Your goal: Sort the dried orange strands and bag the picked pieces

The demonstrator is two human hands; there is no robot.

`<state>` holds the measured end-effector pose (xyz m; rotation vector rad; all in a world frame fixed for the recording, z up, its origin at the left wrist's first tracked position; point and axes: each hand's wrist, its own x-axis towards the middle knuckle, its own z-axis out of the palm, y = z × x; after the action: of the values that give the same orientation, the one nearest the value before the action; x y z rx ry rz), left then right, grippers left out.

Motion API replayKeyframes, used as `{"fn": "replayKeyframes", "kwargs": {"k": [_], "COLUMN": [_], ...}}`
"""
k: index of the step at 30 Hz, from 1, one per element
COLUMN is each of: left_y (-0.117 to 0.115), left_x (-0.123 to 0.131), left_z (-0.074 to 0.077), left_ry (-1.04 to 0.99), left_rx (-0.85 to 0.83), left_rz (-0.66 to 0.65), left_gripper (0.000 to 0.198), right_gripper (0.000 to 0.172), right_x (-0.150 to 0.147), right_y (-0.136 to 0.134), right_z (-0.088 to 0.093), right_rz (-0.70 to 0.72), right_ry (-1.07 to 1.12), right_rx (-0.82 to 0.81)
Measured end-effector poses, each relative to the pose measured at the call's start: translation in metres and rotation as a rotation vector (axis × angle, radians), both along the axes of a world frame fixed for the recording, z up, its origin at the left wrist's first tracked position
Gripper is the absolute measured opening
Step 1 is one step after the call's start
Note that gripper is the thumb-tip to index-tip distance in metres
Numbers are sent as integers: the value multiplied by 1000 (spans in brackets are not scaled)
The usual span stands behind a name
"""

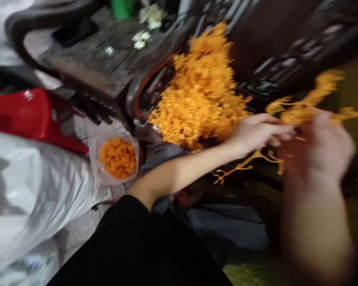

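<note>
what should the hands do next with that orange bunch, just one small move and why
Probably a gentle tug by the left hand while the right hand steadies the orange bunch: both hands are at it, and its thin strands stick out on several sides. Blur hides the exact grip, so a light pull seems wiser.

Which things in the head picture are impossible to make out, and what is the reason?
All in the head view:
Right hand: blur hides whether it grips the orange strands.
Red plastic seat: cut off by the left edge.
Green object: cut off by the top edge.
Pale container: its bottom is covered by orange pieces.
</note>
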<state>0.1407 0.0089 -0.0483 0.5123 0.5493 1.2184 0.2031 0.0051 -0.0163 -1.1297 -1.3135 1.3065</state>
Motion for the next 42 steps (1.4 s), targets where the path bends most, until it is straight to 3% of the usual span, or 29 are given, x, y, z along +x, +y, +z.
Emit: {"fn": "replayKeyframes", "kwargs": {"k": [3,9,11,14,16,19,23,27,31,34,38,42], "left_y": [-12,-11,-13,-15,-17,-19,-19,-20,-23,-23,-20,-19], "left_x": [-45,-87,-93,-99,-102,-102,-101,-105,-107,-103,-116,-152], "left_z": [25,38,41,46,47,45,44,52,59,60,64,72], "left_ry": [85,142,139,126,119,116,113,141,165,144,95,-53], "left_rx": [28,-95,-125,-142,-133,-129,-142,-155,-128,-130,-153,-96], "left_rz": [10,37,22,-14,-59,-131,-155,-153,-153,-133,-121,44], "left_gripper": [8,13,16,19,19,19,19,22,28,27,23,18], "right_gripper": [14,28,43,86,97,86,43,25,16,20,20,22], "right_x": [22,16,18,23,24,21,17,24,31,28,39,74], "right_y": [-1,6,5,3,2,0,-1,2,7,12,26,43], "right_z": [9,-7,-12,-15,-15,-10,-1,6,8,5,-3,-9], "right_rz": [-203,-37,77,219,223,107,-10,-59,-206,-271,-309,-552], "right_ry": [297,344,391,436,430,399,296,215,22,-19,5,250], "right_rx": [184,109,75,89,128,179,154,136,302,318,259,194]}}
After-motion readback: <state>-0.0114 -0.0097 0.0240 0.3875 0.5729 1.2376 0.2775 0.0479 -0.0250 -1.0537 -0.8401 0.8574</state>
